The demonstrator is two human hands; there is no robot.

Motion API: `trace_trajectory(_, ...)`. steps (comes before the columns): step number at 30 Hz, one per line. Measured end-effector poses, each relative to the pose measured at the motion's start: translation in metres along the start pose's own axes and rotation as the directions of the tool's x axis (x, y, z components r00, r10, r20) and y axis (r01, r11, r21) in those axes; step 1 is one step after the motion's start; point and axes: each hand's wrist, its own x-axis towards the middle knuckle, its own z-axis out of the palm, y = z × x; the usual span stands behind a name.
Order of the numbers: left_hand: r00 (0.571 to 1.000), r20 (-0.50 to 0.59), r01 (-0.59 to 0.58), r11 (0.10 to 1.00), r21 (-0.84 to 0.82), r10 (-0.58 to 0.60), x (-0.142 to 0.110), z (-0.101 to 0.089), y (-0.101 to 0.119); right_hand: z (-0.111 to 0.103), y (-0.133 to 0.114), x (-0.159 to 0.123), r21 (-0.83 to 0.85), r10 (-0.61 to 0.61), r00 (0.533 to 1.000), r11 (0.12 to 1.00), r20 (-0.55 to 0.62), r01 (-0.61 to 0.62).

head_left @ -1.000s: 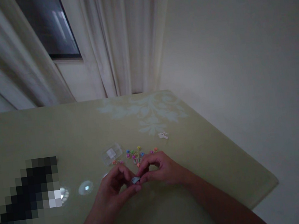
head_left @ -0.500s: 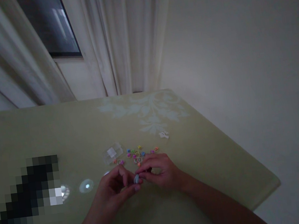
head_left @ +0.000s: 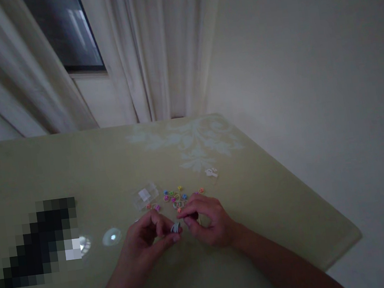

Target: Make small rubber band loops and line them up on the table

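Observation:
My left hand [head_left: 151, 238] pinches a small bundle of pale grey looped strands [head_left: 175, 228] between thumb and fingers. Just to its right, my right hand [head_left: 206, 219] is closed in a pinch, its fingertips close to the bundle. Whatever sits between those right fingertips, if anything, is too small and dim to make out. Beyond the hands lies a scatter of small colourful rings [head_left: 172, 195] with little shaped tops in pink, blue, green, yellow and orange. Part of this scatter is hidden behind my right hand.
A clear plastic box [head_left: 145, 195] with a white label lies left of the rings. Farther back on the right is a small white piece [head_left: 211, 173]. A dark, pixelated shape [head_left: 36, 247] covers the table's left part. The table [head_left: 290, 206] ends at a slanting right edge.
My right fingertips have drawn slightly away to the right from the grey bundle. The bundle has tilted a little in my left hand, which stays nearly in place.

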Motion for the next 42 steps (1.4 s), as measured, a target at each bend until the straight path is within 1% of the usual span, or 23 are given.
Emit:
trace_trajectory(2, 1.0, -0.016, -0.026, 1.0, 0.01, 0.026, 0.0002, 0.0009, -0.0004, -0.0003, -0.0009, 0.0004, -0.001, -0.025, 1.0, 1.0, 0.014, 0.025)
trace_trajectory(5, 0.999, -0.004, -0.042, 0.999, 0.003, 0.042, -0.0001, 0.002, -0.0011, -0.0002, -0.0017, 0.0008, 0.019, -0.058, 0.998, 0.998, 0.013, 0.057)
trace_trajectory(10, 0.999, 0.034, -0.037, 0.999, -0.013, 0.037, -0.0028, 0.0019, -0.0037, -0.0005, -0.0021, 0.0019, 0.024, -0.026, 1.0, 0.999, -0.004, 0.026)
trace_trajectory(13, 0.999, 0.02, -0.037, 0.999, -0.016, 0.038, -0.0038, 0.0025, -0.0043, -0.0007, -0.0028, 0.0016, 0.043, -0.021, 1.0, 0.999, 0.01, 0.021)
trace_trajectory(19, 0.996, -0.001, -0.094, 0.993, -0.065, 0.095, -0.0015, 0.0056, -0.005, -0.0006, -0.0013, -0.0006, 0.064, 0.0, 1.0, 0.998, 0.017, -0.002)
trace_trajectory(25, 0.991, -0.031, -0.128, 0.991, -0.047, 0.126, -0.0013, 0.0061, -0.0088, 0.0013, 0.0024, -0.0016, 0.092, 0.003, 1.0, 0.996, 0.009, -0.004)
trace_trajectory(31, 0.996, -0.011, -0.093, 0.992, -0.09, 0.092, -0.0016, 0.0101, -0.0023, 0.0038, 0.0053, -0.0015, 0.068, 0.028, 1.0, 0.997, 0.003, -0.028)
trace_trajectory(37, 0.995, -0.057, -0.089, 0.992, -0.092, 0.084, -0.0003, 0.0064, -0.0025, 0.0028, 0.0062, 0.0002, 0.041, 0.022, 1.0, 0.999, -0.021, -0.021)
trace_trajectory(42, 0.996, -0.062, -0.061, 0.996, -0.062, 0.057, -0.0004, 0.0039, 0.0004, 0.0034, 0.007, 0.0007, 0.038, 0.029, 0.998, 0.999, -0.047, -0.027)
